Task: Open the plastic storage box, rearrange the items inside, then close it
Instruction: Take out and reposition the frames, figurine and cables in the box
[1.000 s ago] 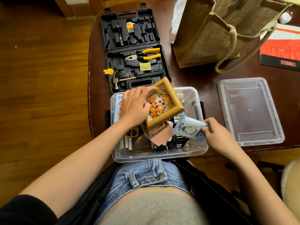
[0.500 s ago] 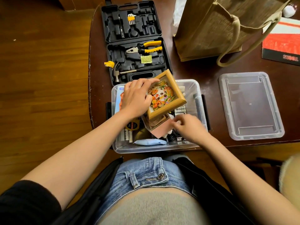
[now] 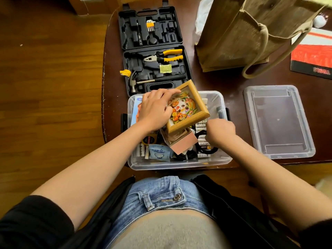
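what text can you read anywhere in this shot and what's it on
"2m": on the yellow and black tape measure in the storage box.
"MI...": start of a word on the blue card under the left hand; the rest is hidden.
Red booklet: white lettering, upside down, too blurred to read.
Batteries and blue packet: print too small to read.

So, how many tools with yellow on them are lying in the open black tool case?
2. The pliers with yellow handles lie in the lower half of the tool case; the hex key set with a yellow holder sits in the upper half. Others may be hidden.
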A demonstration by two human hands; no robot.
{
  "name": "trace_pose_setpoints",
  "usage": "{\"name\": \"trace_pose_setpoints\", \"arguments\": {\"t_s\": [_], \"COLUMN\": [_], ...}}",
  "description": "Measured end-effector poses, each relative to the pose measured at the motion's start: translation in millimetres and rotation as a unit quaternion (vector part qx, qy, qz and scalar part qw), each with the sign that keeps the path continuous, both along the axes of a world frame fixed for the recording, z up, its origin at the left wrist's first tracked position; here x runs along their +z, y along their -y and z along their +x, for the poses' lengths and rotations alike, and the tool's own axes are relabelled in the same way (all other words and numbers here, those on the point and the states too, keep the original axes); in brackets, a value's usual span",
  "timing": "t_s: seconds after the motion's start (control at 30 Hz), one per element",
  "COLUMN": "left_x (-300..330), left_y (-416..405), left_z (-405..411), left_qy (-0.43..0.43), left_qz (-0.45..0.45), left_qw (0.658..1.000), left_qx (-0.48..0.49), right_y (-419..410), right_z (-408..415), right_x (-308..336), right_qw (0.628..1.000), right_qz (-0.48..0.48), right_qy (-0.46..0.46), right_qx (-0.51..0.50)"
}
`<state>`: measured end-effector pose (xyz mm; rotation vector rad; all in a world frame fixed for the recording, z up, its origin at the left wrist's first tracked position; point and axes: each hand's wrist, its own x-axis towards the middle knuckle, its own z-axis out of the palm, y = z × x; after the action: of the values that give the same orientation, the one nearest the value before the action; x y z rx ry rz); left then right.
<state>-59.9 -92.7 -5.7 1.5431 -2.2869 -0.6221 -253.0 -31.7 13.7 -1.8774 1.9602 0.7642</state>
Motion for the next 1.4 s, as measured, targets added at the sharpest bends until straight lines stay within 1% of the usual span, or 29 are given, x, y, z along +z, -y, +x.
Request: {"name": "trace_pose_setpoints", "arguments": {"t_s": [0.1, 0.2, 0.3, 0.37, 0.47, 0.53, 0.57, 0.63, 0.67, 0.7, 0.73, 0.77, 0.8, 0.83, 0.87, 0.9, 0.97, 1.07, 1.1, 1.17, 1.2, 1.3, 1.4], "left_x": [-0.8, -0.4, -0.2, -0.6, -0.1, 0.8, 1.2, 2.0, 2.1, 1.8, 1.4, 1.0, 1.0, 1.1, 1.1, 1.1, 1.2, 0.7, 0.4, 0.6, 1.0, 2.7, 3.1], "left_y": [-0.2, 0.0, -0.2, 0.0, -0.3, -0.5, -0.4, -0.2, 0.0, -0.1, -0.3, -0.5, -0.2, 0.5, 1.3, 1.8, 1.9, 1.0, 0.8, 0.7, 0.6, 0.6, 1.0], "left_z": [0.1, 0.6, 0.9, 1.2, 0.5, 0.4, 0.5, 1.1, 1.4, 2.2, 2.4, 2.8, 3.1, 3.5, 3.9, 4.0, 3.8, 3.9, 3.9, 3.7, 3.7, 3.3, 3.7], "left_qy": [0.0, -0.002, -0.002, -0.002, 0.001, 0.003, 0.003, 0.002, 0.0, 0.0, 0.0, 0.001, 0.001, 0.002, 0.003, 0.005, 0.009, 0.015, 0.016, 0.018, 0.018, 0.017, 0.019], "left_qz": [0.001, -0.004, -0.005, -0.002, -0.001, -0.001, 0.0, 0.005, 0.006, 0.004, 0.001, 0.0, 0.001, 0.004, 0.006, 0.009, 0.012, 0.015, 0.017, 0.02, 0.021, 0.023, 0.025], "left_qw": [1.0, 1.0, 1.0, 1.0, 1.0, 1.0, 1.0, 1.0, 1.0, 1.0, 1.0, 1.0, 1.0, 1.0, 1.0, 1.0, 1.0, 1.0, 1.0, 0.999, 0.999, 0.999, 0.999], "left_qx": [-0.002, -0.004, -0.004, -0.003, -0.005, -0.005, -0.006, -0.007, -0.008, -0.009, -0.01, -0.01, -0.008, -0.008, -0.01, -0.013, -0.018, -0.019, -0.019, -0.02, -0.02, -0.022, -0.023], "right_y": [-14.4, -29.1, -37.5, -42.1, -49.3, -52.4, -52.1, -48.3, -46.4, -45.4, -45.2, -45.1, -43.5, -40.6, -36.6, -32.2, -21.9, -2.1, 4.7, 12.9, 15.0, 20.7, 22.0], "right_z": [-17.4, -31.6, -26.6, -11.2, 23.2, 41.8, 45.1, 38.6, 31.3, 23.2, 16.1, 11.1, 8.6, 7.6, 7.5, 7.4, 8.3, 14.6, 17.3, 17.7, 17.6, 21.6, 22.3], "right_x": [31.7, 59.7, 70.9, 66.3, 45.6, 32.5, 29.1, 26.2, 25.7, 24.7, 22.7, 19.6, 15.4, 10.6, 4.9, -1.8, -16.8, -32.9, -35.5, -43.0, -47.1, -52.6, -56.7], "right_qw": [0.998, 0.988, 0.965, 0.956, 0.951, 0.939, 0.927, 0.897, 0.879, 0.851, 0.807, 0.739, 0.655, 0.577, 0.516, 0.477, 0.421, 0.322, 0.294, 0.267, 0.269, 0.254, 0.239], "right_qz": [0.01, 0.022, -0.002, -0.017, -0.041, 0.007, 0.049, 0.103, 0.109, 0.105, 0.088, 0.066, 0.039, 0.015, -0.002, -0.015, -0.033, -0.05, -0.062, -0.094, -0.11, -0.141, -0.149], "right_qy": [0.056, 0.153, 0.261, 0.292, 0.302, 0.337, 0.368, 0.428, 0.454, 0.479, 0.506, 0.535, 0.564, 0.58, 0.584, 0.577, 0.56, 0.554, 0.551, 0.535, 0.529, 0.528, 0.535], "right_qx": [0.006, 0.009, -0.004, 0.008, 0.062, 0.067, 0.046, -0.038, -0.101, -0.186, -0.291, -0.404, -0.501, -0.575, -0.627, -0.663, -0.713, -0.766, -0.779, -0.796, -0.797, -0.798, -0.797]}}
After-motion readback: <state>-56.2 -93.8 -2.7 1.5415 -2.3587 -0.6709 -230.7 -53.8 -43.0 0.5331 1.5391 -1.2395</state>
